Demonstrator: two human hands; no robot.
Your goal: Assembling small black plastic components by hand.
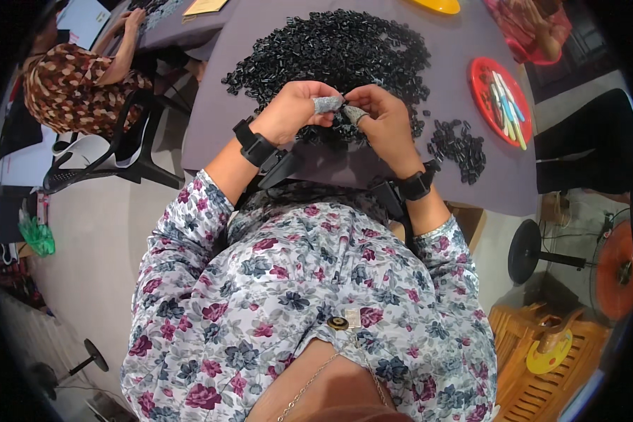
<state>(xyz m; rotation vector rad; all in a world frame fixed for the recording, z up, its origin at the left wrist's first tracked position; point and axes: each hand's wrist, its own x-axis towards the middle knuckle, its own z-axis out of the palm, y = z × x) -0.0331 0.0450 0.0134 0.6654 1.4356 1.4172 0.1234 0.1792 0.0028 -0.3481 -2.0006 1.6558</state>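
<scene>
Above the front of a large heap of small black pieces, my hands meet fingertip to fingertip. My left hand is closed in a pinch, and its thumb wears a grey wrap. Facing it, my right hand is pinched too, with a similar wrap on its thumb. Between the fingertips is a small black piece, mostly covered by them. The pieces look short and shiny, but their exact kind is too small to tell. A smaller pile of black pieces lies to the right of my right hand.
A red plate with several long-handled tools stands on the grey-purple tablecloth. A yellow dish is at the far edge. Other people sit left and far right. A black chair, fans and a wooden chair stand around.
</scene>
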